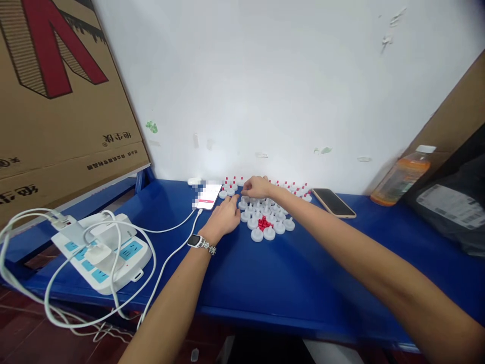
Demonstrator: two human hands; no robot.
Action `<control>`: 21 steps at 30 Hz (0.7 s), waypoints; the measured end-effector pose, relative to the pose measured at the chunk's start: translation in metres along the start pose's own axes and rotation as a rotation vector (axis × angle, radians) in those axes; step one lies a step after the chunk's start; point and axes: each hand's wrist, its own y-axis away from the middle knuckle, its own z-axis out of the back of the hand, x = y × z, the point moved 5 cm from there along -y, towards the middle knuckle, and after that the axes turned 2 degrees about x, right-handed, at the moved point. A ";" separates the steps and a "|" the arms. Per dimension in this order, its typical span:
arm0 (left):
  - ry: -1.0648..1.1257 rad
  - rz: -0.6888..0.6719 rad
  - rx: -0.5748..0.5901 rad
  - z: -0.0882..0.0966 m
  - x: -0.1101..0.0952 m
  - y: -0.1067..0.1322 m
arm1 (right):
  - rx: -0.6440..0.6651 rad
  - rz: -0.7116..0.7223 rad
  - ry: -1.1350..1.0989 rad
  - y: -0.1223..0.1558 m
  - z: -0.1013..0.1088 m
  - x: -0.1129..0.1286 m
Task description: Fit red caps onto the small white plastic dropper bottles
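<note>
Translucent white nozzle caps (279, 227) stand in a cluster on the blue table (265, 283), points up. Amid them lies a small heap of red tip covers (264, 222). More nozzle caps with red tips (231, 190) stand behind, near the wall, on both sides of my right hand. My left hand (225, 216), with a watch on its wrist, reaches to the cluster's left edge, fingers apart and forefinger stretched forward. My right hand (258, 187) is over the back of the cluster, thumb and fingers pinched together. What they pinch is hidden.
A lit phone (210, 196) on a cable lies at the left, a dark-screened phone (333, 202) at the right. A power strip (104, 283) with looping white cables takes up the left side. An orange drink bottle (403, 177) leans by a dark package (454, 202). A large carton (68, 131) stands left.
</note>
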 end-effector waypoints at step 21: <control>0.165 -0.113 -0.219 0.023 -0.014 0.000 | -0.369 0.098 -0.421 0.031 0.021 0.005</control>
